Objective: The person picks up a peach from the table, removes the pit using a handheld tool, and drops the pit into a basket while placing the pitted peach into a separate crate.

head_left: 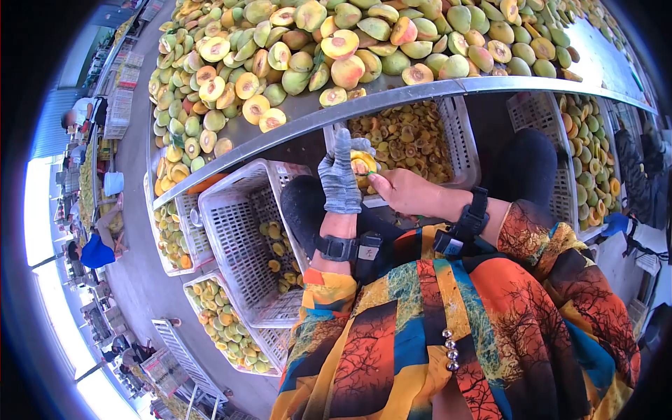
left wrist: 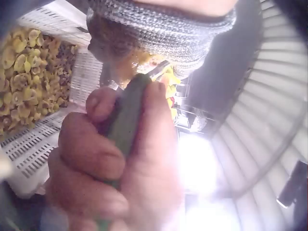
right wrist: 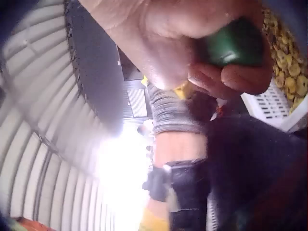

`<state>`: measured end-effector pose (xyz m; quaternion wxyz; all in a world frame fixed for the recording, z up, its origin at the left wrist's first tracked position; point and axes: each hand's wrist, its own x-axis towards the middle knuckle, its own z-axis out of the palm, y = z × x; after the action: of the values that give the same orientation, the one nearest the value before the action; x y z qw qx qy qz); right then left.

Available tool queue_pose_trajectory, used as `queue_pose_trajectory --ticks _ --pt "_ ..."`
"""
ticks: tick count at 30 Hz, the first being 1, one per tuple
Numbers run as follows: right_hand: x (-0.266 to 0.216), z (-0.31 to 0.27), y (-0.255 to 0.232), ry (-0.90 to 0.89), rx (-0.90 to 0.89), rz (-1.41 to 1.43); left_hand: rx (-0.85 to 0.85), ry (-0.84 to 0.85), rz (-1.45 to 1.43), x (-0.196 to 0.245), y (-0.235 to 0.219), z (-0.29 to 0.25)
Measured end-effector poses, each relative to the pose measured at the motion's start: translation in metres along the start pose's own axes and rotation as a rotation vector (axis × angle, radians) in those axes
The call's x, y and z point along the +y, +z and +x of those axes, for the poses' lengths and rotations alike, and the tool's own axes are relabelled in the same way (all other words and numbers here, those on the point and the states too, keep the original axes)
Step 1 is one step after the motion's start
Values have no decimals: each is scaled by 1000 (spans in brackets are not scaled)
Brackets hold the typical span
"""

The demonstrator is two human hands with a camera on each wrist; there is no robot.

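Note:
In the head view my left hand (head_left: 339, 175), in a grey knit glove, holds a yellow-orange fruit half (head_left: 363, 163) with a brownish-pink centre. My bare right hand (head_left: 409, 190) meets the fruit from the right. In the left wrist view its fingers curl round the green handle (left wrist: 126, 118) of a small tool, whose metal blade (left wrist: 160, 69) touches the fruit by the glove (left wrist: 163, 33). The rounded green handle end (right wrist: 236, 43) shows in the right wrist view; the palm and glove hide much of the fruit there.
Halved fruit (head_left: 340, 43) is piled on the metal-edged table (head_left: 448, 89). Below stands a crate (head_left: 465, 150) of small fruit pieces. A tilted white crate (head_left: 231, 210) with a few halves is at left, other filled crates (head_left: 231, 329) beside it, and one (head_left: 560, 168) at right.

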<state>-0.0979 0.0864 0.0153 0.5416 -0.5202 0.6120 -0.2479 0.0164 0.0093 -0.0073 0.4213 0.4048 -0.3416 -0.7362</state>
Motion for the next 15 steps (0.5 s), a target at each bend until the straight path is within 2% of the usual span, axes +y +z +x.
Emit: queue_pose_trajectory --ticks 1,2,5,7,9,10,11,13,15 --pt "-14 -4 0 255 -117 194 31 70 34 2 2 -1" --pt "-20 -6 2 353 -127 249 72 145 127 2 6 -2" --pt "-40 -12 0 420 -90 396 95 219 251 10 9 -2" --pt "-28 -7 7 398 -85 491 67 220 299 15 4 2" --pt "-21 -6 8 376 -134 465 -216 -16 371 24 -4 12" --pt "-19 -6 12 375 -135 461 -283 -206 354 30 -2 15" --pt "-17 -7 16 364 -125 420 -279 -201 352 31 -3 18" --pt "-26 -8 14 348 -114 375 -330 -302 466 28 -8 24" --pt "-34 -8 8 470 -119 418 -361 -358 403 23 -18 30"
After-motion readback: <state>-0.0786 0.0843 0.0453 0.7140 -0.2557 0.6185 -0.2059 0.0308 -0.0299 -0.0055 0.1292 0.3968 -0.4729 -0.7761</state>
